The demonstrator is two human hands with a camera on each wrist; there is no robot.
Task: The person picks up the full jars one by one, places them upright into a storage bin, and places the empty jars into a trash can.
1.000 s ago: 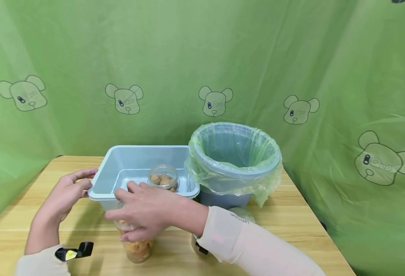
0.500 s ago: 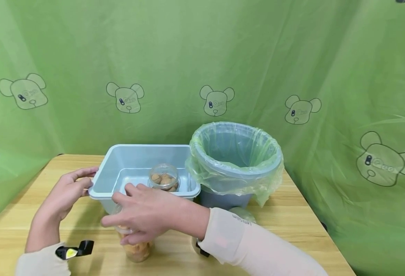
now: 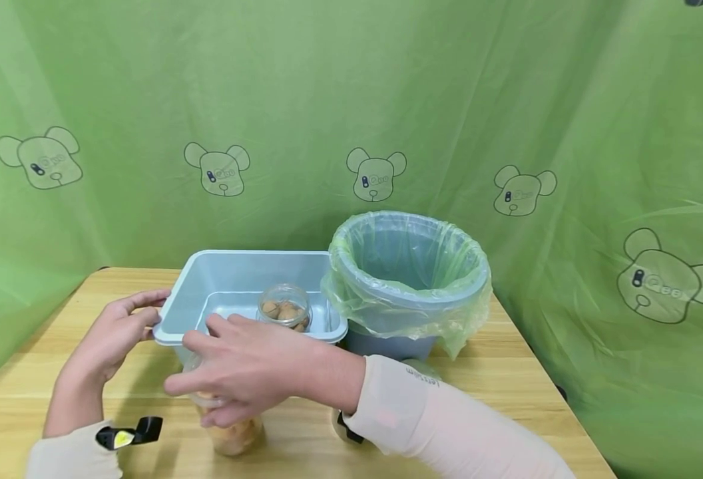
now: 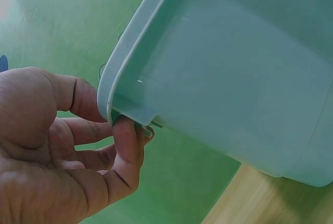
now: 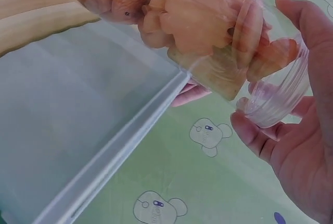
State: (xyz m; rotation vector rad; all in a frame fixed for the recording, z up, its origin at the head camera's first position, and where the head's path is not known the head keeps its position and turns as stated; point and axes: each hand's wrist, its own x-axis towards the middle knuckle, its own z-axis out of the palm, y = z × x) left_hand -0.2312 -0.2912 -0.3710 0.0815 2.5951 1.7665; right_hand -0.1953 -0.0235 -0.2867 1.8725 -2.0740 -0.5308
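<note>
At the left side of the light blue plastic basin point(image 3: 267, 266), my left hand point(image 3: 108, 332) pinches the rim; the left wrist view shows a thumb on the outer edge and curled fingers underneath. My right hand point(image 3: 255, 366) grips a clear jar point(image 3: 234, 436) around its ribbed top, in front of the basin. Orange-brown, scalloped pieces point(image 5: 195, 18) fill the jar, which leans slightly, its top toward the left. Part of it is covered by my right hand in the head view. Inside the basin stands a clear round jar point(image 3: 284, 307) of brown, nut-like pieces.
A blue-grey bin point(image 3: 387, 346) with a pale green plastic liner point(image 3: 411, 303) stands right of the basin. A clear round object point(image 3: 423, 367) is partly hidden behind my right sleeve. A green curtain point(image 3: 297, 86) hangs behind the wooden table point(image 3: 495, 406).
My right hand has shifted a little to the left with the top of the jar, so the jar leans slightly more. My left hand and the basin look unmoved.
</note>
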